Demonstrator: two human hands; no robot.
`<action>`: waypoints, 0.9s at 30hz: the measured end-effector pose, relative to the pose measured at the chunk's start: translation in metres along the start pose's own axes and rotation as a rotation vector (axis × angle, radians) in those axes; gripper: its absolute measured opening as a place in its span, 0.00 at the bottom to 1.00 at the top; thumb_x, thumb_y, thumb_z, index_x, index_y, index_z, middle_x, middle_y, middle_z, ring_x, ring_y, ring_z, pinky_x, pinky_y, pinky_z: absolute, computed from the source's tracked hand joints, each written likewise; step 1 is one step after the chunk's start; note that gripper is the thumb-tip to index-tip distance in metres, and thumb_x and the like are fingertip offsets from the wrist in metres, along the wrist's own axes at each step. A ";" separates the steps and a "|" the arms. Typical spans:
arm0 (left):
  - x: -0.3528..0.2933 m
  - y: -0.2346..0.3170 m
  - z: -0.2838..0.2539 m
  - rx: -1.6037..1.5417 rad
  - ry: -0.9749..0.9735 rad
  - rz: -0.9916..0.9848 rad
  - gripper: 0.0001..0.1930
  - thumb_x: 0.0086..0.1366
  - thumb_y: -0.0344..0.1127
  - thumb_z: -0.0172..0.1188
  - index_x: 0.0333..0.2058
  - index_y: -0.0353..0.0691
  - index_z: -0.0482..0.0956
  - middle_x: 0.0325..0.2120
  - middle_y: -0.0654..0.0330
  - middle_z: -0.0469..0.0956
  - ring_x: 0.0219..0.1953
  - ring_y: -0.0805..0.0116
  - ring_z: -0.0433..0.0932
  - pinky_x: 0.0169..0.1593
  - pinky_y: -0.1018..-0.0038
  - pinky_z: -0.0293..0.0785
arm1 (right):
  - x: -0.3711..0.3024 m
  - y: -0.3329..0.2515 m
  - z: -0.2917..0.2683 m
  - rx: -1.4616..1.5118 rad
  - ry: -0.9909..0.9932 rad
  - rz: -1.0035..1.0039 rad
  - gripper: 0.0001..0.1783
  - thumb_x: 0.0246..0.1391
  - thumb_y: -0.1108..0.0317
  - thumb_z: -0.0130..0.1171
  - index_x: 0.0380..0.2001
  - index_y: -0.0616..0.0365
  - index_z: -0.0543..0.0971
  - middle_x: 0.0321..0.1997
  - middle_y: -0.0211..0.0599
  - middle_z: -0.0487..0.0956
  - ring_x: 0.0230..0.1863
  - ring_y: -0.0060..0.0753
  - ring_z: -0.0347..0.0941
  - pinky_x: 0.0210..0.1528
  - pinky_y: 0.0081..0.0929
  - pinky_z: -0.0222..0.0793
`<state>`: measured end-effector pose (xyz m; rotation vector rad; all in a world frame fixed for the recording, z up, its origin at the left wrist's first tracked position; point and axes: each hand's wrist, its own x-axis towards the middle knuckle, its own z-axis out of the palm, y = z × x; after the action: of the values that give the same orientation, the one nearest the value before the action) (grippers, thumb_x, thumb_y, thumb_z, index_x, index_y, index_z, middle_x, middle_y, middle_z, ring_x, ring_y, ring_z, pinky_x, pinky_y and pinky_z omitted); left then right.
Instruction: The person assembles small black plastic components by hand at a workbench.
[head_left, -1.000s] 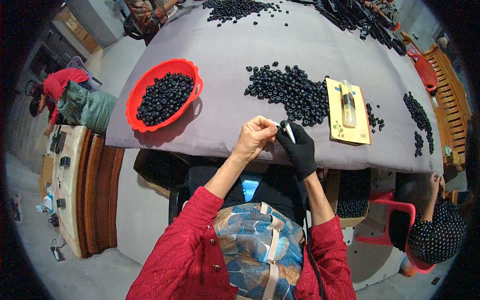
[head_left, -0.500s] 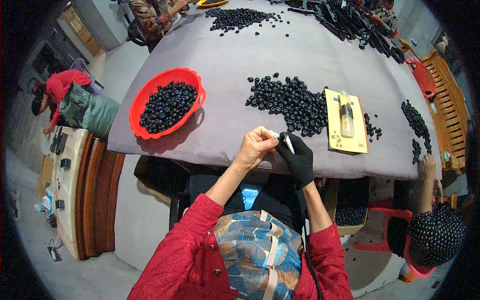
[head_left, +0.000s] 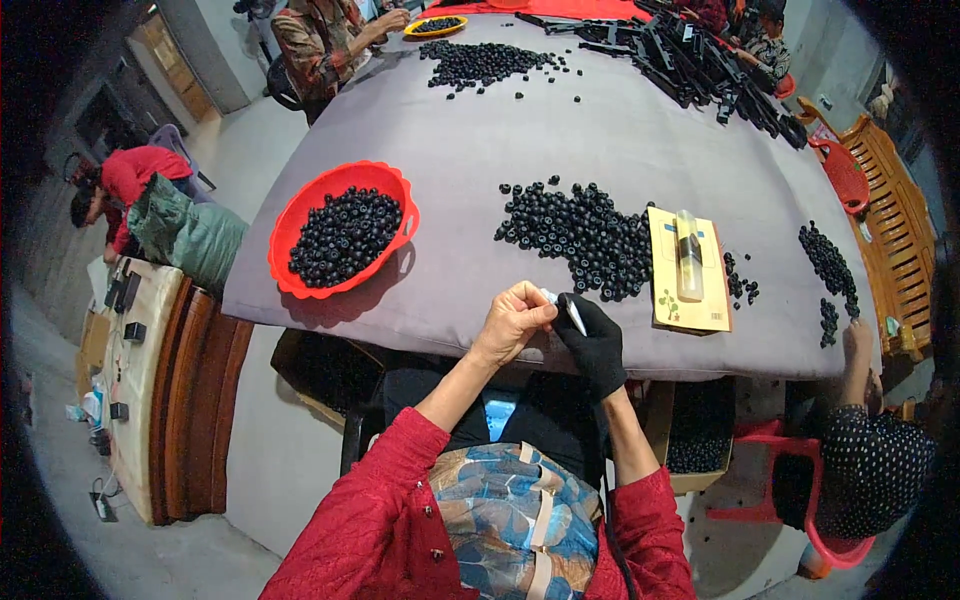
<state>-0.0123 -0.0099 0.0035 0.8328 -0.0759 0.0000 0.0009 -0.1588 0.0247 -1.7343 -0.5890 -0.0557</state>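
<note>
My bare left hand [head_left: 515, 325] is closed in a pinch at the table's near edge. Something pale shows at its fingertips, but what it holds is too small to make out. Touching it from the right is my right hand [head_left: 595, 345], in a black glove with the fingers curled. A slim white pointed tool [head_left: 576, 318] sticks out from the gloved fingers. Beyond both hands lies a pile of small black round parts [head_left: 575, 235] with holes in them. To the left stands a red scalloped basin [head_left: 284, 262] holding more of these parts.
A yellow booklet [head_left: 665, 312] with a clear tube [head_left: 688, 265] on it lies right of the pile. Long black strips [head_left: 690, 70] are heaped at the far right. A box of black parts [head_left: 700, 455] stands under the table. Other people sit around the table; one person in red [head_left: 145, 180] bends at left.
The view has tilted up slightly, so the table sits lower in the picture. My hands stay together in nearly the same pose.
</note>
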 end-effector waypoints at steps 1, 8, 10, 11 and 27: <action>0.001 -0.001 0.000 0.000 -0.005 0.002 0.07 0.52 0.25 0.61 0.26 0.37 0.69 0.23 0.62 0.73 0.24 0.76 0.72 0.29 0.83 0.71 | 0.000 0.001 -0.001 0.108 0.008 0.103 0.17 0.46 0.68 0.59 0.42 0.59 0.74 0.37 0.39 0.77 0.38 0.28 0.73 0.41 0.23 0.68; 0.001 0.002 0.003 -0.004 0.009 -0.029 0.06 0.53 0.25 0.60 0.25 0.38 0.70 0.22 0.63 0.73 0.23 0.78 0.72 0.28 0.83 0.72 | 0.002 0.004 -0.001 0.145 0.007 0.133 0.18 0.46 0.67 0.60 0.41 0.61 0.74 0.38 0.39 0.77 0.39 0.27 0.73 0.41 0.23 0.67; 0.002 0.001 0.002 -0.004 0.008 -0.023 0.06 0.53 0.25 0.60 0.25 0.38 0.70 0.22 0.63 0.73 0.23 0.78 0.72 0.28 0.83 0.72 | 0.002 0.005 -0.001 0.134 -0.006 0.159 0.18 0.46 0.67 0.60 0.41 0.62 0.74 0.39 0.39 0.77 0.40 0.28 0.73 0.42 0.23 0.67; 0.002 0.001 0.002 -0.003 0.012 -0.024 0.06 0.53 0.25 0.60 0.25 0.38 0.70 0.22 0.63 0.73 0.23 0.78 0.72 0.28 0.83 0.72 | 0.002 0.006 -0.001 0.136 -0.005 0.158 0.18 0.46 0.67 0.60 0.41 0.62 0.74 0.39 0.39 0.77 0.40 0.28 0.73 0.42 0.23 0.67; 0.003 -0.004 -0.004 -0.054 0.025 -0.038 0.06 0.54 0.25 0.59 0.28 0.38 0.70 0.24 0.63 0.73 0.23 0.77 0.73 0.29 0.83 0.74 | 0.001 0.004 0.001 0.070 0.025 0.157 0.17 0.47 0.66 0.59 0.40 0.62 0.74 0.38 0.39 0.77 0.39 0.26 0.73 0.41 0.23 0.67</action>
<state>-0.0089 -0.0099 -0.0020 0.7801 -0.0367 -0.0273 0.0033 -0.1578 0.0215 -1.7040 -0.4302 0.0523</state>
